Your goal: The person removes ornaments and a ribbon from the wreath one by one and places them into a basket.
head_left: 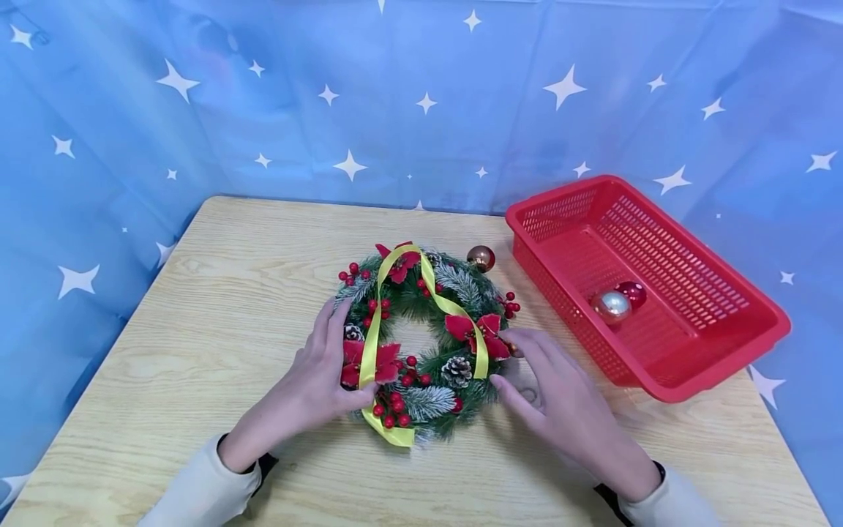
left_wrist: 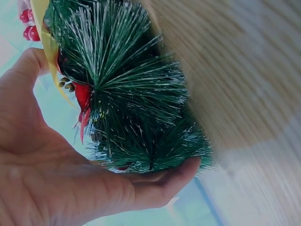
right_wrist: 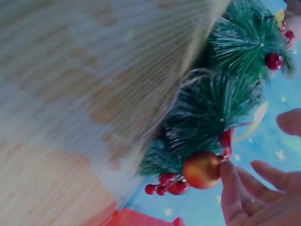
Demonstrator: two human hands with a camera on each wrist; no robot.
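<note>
A green wreath (head_left: 421, 407) with red poinsettias, berries, pinecones and frosted sprigs lies on the table. Over it runs a loose yellow ribbon (head_left: 370, 344), one end hanging past the near edge. My left hand (head_left: 323, 373) grips the wreath's left side, thumb at the ribbon and front, fingers along the outer edge. On the right side, my right hand (head_left: 560, 388) reaches to a copper bauble (right_wrist: 201, 170), a fingertip touching near its top; the thumb stands apart. From the head, this bauble is mostly hidden by the fingers.
A red plastic basket (head_left: 698, 271) stands at the right, with a silver bauble (head_left: 611, 307) and a red bauble (head_left: 632, 293) inside. Another copper bauble (head_left: 481, 258) sits behind the wreath's upper right. A thin clear strand (right_wrist: 176, 96) curves beside the wreath. Blue starry cloth (head_left: 421, 132) hangs behind.
</note>
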